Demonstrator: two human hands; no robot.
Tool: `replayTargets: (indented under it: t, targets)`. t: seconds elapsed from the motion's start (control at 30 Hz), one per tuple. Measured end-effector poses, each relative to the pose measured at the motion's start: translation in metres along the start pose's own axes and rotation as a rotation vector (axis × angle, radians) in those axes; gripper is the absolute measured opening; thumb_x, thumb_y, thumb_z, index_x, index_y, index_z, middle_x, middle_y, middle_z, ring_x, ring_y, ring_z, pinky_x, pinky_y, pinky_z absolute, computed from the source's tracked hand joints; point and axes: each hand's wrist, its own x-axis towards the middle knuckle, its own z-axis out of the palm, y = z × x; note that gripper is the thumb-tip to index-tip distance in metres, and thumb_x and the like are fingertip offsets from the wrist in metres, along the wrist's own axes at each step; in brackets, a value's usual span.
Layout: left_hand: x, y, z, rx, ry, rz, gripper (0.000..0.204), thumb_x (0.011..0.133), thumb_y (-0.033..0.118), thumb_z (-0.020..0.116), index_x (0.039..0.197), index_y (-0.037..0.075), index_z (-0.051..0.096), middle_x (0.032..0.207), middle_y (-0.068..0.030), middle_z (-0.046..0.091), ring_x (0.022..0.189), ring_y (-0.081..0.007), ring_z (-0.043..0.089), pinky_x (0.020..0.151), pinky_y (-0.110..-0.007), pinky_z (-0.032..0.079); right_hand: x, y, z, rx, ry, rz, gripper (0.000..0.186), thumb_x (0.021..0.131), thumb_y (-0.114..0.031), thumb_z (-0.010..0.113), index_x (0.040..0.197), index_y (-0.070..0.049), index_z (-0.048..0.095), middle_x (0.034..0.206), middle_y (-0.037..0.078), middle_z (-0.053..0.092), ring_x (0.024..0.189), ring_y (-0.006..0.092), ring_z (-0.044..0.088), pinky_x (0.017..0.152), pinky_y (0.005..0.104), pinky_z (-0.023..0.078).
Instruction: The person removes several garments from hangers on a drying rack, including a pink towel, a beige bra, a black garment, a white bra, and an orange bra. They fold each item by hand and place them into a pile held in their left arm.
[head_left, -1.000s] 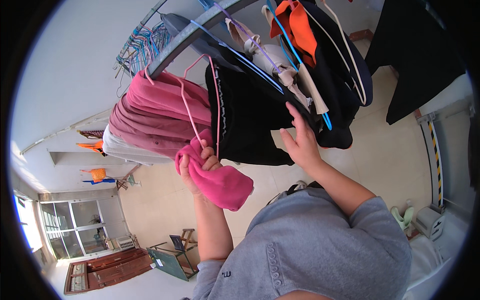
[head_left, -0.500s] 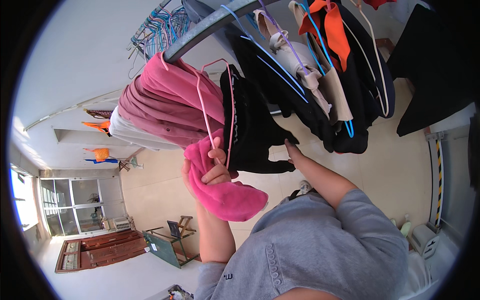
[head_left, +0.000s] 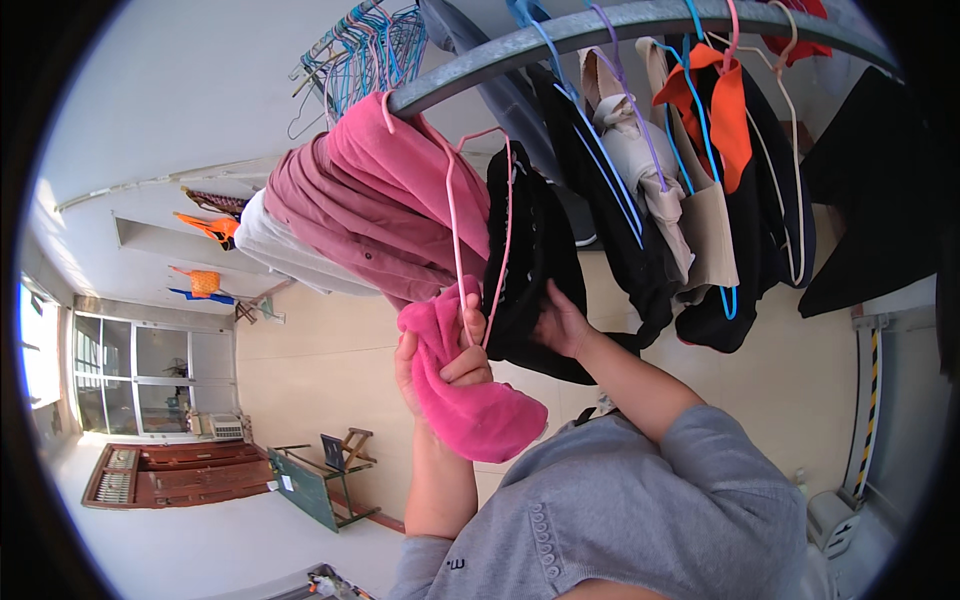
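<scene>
Clasping the pink cloth [head_left: 482,412] and the lower end of the pink hanger [head_left: 454,215] just below centre, the left hand [head_left: 462,365] has a fully curled grip, likely steadying both; the right hand [head_left: 562,322], just right of centre, touches the black garment [head_left: 548,240], perhaps supporting it, its grip too hidden to tell.

Bright daylight burns the window [head_left: 40,345] white and streaks the pale wall [head_left: 58,232]; the black garment [head_left: 555,225] loses detail in shadow. Fisheye distortion bows the rail [head_left: 640,24]; dark vignetting rounds the corners.
</scene>
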Motion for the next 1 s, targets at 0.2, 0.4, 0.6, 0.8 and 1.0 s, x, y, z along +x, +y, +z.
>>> replayTargets:
  t: [0.2, 0.4, 0.6, 0.8, 1.0]
  targets:
    - [0.007, -0.001, -0.007, 0.087, 0.052, 0.042, 0.072, 0.091, 0.039, 0.059, 0.147, 0.0, 0.034, 0.147, -0.0187, 0.045, 0.065, -0.0086, 0.045, 0.056, -0.019, 0.041, -0.004, -0.015, 0.039, -0.477, 0.091, -0.19, 0.029, 0.097, -0.006, 0.051, 0.125, -0.006, 0.056, 0.12, 0.008, 0.064, 0.106, 0.0205, 0.064, 0.092, 0.0334, 0.052]
    - [0.005, -0.006, -0.002, 0.243, 0.189, 0.13, 0.065, 0.092, 0.041, 0.055, 0.144, 0.004, 0.043, 0.153, -0.0158, 0.039, 0.072, -0.0122, 0.05, 0.06, -0.022, 0.044, -0.036, -0.022, 0.04, -0.927, 0.258, -0.428, 0.015, 0.096, -0.006, 0.055, 0.11, -0.002, 0.058, 0.1, 0.008, 0.067, 0.097, 0.0165, 0.066, 0.085, 0.0292, 0.052]
    - [0.0, 0.004, -0.018, 0.32, 0.081, 0.144, 0.068, 0.097, 0.039, 0.048, 0.151, 0.002, 0.031, 0.159, -0.0142, 0.028, 0.085, -0.0158, 0.053, 0.071, -0.026, 0.051, -0.126, -0.023, 0.116, -1.39, 0.198, -0.906, 0.017, 0.089, -0.003, 0.062, 0.105, -0.001, 0.06, 0.088, 0.009, 0.067, 0.076, 0.0184, 0.066, 0.071, 0.03, 0.052]
    - [0.002, 0.002, -0.014, 0.28, 0.1, 0.145, 0.063, 0.095, 0.039, 0.047, 0.148, 0.005, 0.037, 0.156, -0.011, 0.034, 0.079, -0.0173, 0.055, 0.065, -0.025, 0.048, -0.165, -0.052, 0.152, -1.774, 0.542, -1.58, 0.047, 0.078, -0.005, 0.072, 0.123, -0.002, 0.056, 0.12, 0.017, 0.056, 0.104, 0.0345, 0.058, 0.089, 0.0416, 0.048]
    - [-0.006, 0.003, -0.014, 0.271, 0.048, 0.128, 0.065, 0.095, 0.039, 0.05, 0.149, 0.006, 0.035, 0.154, -0.0127, 0.039, 0.075, -0.0147, 0.051, 0.064, -0.025, 0.047, -0.143, -0.065, 0.131, -1.523, 0.588, -1.199, 0.069, 0.085, -0.005, 0.064, 0.147, 0.002, 0.032, 0.138, 0.026, 0.048, 0.121, 0.0385, 0.054, 0.099, 0.0411, 0.046]
